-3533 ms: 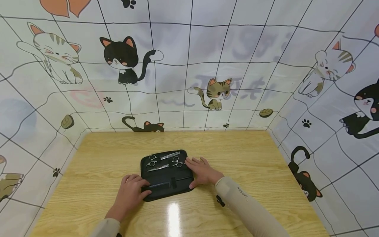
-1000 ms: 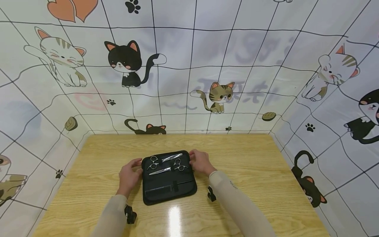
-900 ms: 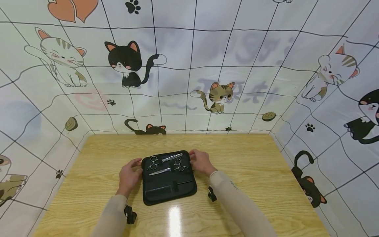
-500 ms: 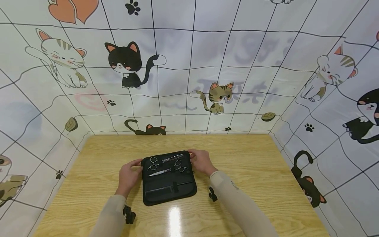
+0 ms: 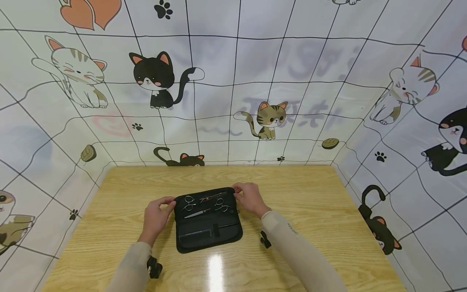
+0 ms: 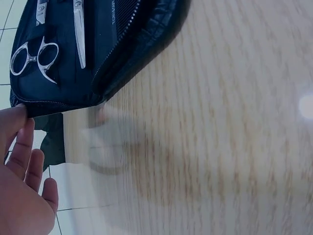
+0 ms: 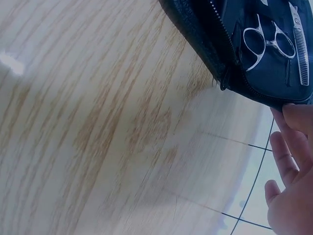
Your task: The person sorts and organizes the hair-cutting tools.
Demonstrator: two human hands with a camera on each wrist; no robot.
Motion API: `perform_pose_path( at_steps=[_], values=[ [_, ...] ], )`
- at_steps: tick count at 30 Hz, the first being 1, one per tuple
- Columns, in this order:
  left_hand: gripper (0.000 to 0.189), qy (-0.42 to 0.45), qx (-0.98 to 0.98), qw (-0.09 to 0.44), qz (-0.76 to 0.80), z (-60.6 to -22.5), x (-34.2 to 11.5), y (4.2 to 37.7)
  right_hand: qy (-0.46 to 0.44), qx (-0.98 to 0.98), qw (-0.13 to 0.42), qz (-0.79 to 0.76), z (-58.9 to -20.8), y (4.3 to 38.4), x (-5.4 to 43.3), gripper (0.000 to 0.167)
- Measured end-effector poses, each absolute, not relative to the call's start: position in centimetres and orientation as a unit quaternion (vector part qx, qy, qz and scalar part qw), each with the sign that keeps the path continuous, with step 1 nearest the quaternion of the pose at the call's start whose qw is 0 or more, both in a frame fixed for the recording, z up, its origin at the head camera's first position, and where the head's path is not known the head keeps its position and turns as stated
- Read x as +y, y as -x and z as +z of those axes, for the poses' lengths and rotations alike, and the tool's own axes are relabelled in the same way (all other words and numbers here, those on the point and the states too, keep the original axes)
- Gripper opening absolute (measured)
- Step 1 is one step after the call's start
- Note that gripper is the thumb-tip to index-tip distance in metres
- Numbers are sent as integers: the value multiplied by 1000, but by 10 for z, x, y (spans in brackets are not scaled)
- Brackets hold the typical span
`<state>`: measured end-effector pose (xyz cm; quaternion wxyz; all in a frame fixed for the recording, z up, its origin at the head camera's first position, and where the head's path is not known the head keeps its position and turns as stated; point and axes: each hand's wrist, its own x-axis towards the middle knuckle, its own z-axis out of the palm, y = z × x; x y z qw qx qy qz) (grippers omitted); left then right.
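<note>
Left hand [image 5: 155, 215]: the far left corner of the black case [image 5: 233, 234] is pinched between thumb and forefinger; the other fingers are held loosely bent below it.
Right hand [image 5: 251, 198]: the far right corner is pinched in the same way, well apart from the left hand.
Case: it is laid unfolded between the hands on the table [image 5: 299, 251], near the middle; its far edge is seen raised off the wood in the wrist views.
Zip [image 7: 216, 14]: its teeth are run along the edge of the case.
Toothed scissors [image 5: 189, 199]: they are held in the far half, handles to the left.
Plain scissors [image 5: 197, 213]: they are placed just nearer the person, handles to the right.
Comb [image 6: 127, 13]: it is kept in the near half, partly seen.
Sleeves [image 5: 297, 247]: both forearms are covered in beige, and a small black device [image 5: 155, 267] is worn at each wrist.
Backdrop [image 5: 219, 52]: the table is surrounded by white cloth printed with grid lines and cartoon cats.
</note>
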<state>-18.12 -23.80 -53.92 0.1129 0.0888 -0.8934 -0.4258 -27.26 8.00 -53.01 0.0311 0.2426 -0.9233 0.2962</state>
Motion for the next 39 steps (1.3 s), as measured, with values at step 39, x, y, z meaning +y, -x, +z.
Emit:
perform_pose_path(
  at_steps=[39],
  values=[
    [33, 31, -892, -36, -450, -542, -253, 145, -350, -898, -67, 258, -527, 250, 121, 38]
  ],
)
